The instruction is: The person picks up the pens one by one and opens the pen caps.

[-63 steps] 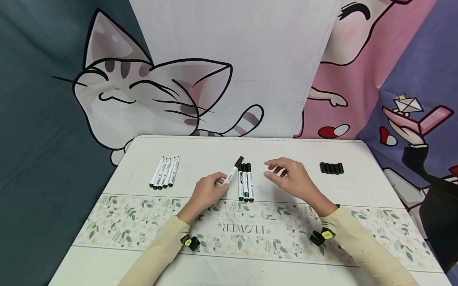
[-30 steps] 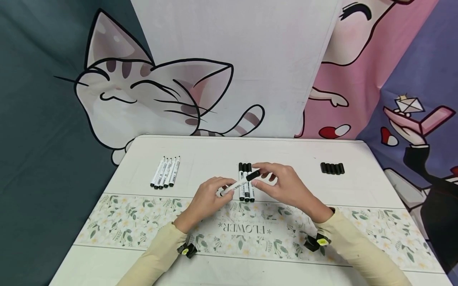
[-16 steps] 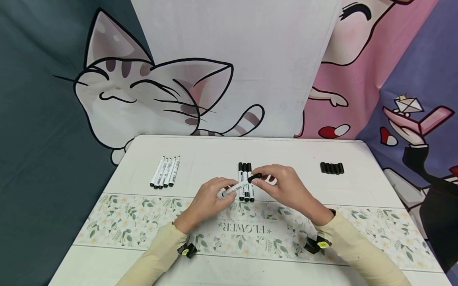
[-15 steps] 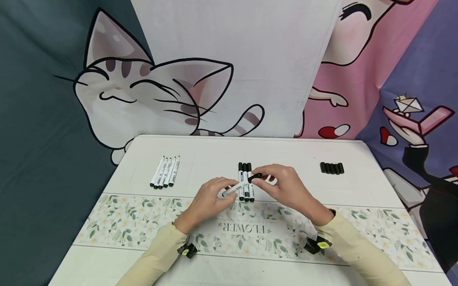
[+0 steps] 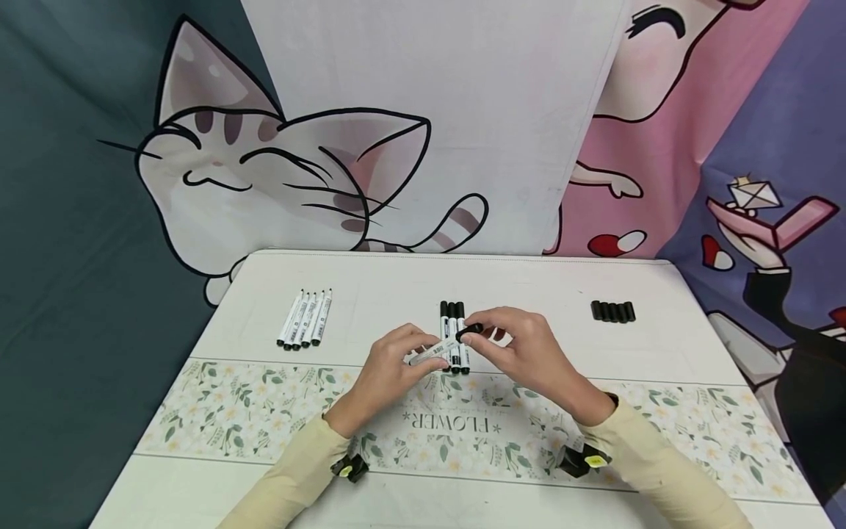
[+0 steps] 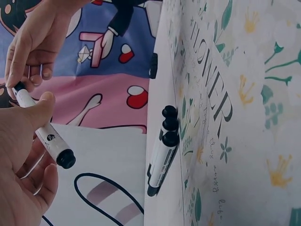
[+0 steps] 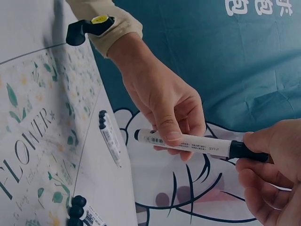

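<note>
Above the middle of the table, a white marker (image 5: 436, 350) with a black cap is held between both hands. The left hand (image 5: 390, 367) grips its white barrel between thumb and fingers. The right hand (image 5: 522, 349) pinches the black cap (image 7: 240, 149) at the other end. In the right wrist view the cap sits against the barrel with no gap showing. Beneath the held marker lie three capped markers (image 5: 454, 323) side by side, partly hidden by the held marker and the left hand.
Several uncapped white markers (image 5: 305, 319) lie in a row at the table's left. Several loose black caps (image 5: 612, 311) stand in a line at the right. A printed floral band (image 5: 264, 404) crosses the white table; printed cloths (image 5: 463, 73) hang behind it.
The right hand came left and took hold of the marker's cap, while the left hand moved slightly right and tilted the marker flatter. Over the last half second both hands barely shifted.
</note>
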`<state>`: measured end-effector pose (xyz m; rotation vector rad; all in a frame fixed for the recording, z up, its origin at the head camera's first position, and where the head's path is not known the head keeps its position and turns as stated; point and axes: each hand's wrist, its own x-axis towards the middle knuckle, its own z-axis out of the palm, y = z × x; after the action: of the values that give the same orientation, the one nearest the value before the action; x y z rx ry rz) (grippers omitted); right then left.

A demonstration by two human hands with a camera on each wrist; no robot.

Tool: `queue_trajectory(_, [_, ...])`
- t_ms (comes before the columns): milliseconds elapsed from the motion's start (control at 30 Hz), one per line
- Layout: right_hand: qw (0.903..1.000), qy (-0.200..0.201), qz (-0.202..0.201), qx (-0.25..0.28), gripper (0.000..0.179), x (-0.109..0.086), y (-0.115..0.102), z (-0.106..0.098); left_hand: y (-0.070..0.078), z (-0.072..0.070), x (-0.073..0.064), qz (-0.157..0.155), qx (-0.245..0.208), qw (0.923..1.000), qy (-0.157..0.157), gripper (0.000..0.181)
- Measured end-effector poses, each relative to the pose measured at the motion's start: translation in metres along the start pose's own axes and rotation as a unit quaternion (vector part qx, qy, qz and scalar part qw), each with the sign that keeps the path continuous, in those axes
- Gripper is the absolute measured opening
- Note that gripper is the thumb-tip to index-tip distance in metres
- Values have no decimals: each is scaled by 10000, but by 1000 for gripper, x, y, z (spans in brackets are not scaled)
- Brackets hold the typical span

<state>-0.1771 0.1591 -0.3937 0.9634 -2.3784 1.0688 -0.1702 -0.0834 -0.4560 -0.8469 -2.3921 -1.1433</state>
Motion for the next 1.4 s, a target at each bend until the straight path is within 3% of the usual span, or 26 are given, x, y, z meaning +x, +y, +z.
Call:
queue_trajectory(500, [9989,-117,-263,372,16,-7,8,1,-2,1,-3,162,-286,9994,-78,22])
queue_trajectory(1000, [9988,-126,-341,319,17,-11,14,3,-5,0,-1,163,-392,9985,-347,22])
queue_trajectory(1400, [9981,-175,-456,388,20,-13,15,2,-5,-3,0,327,-367,9981,-376,20])
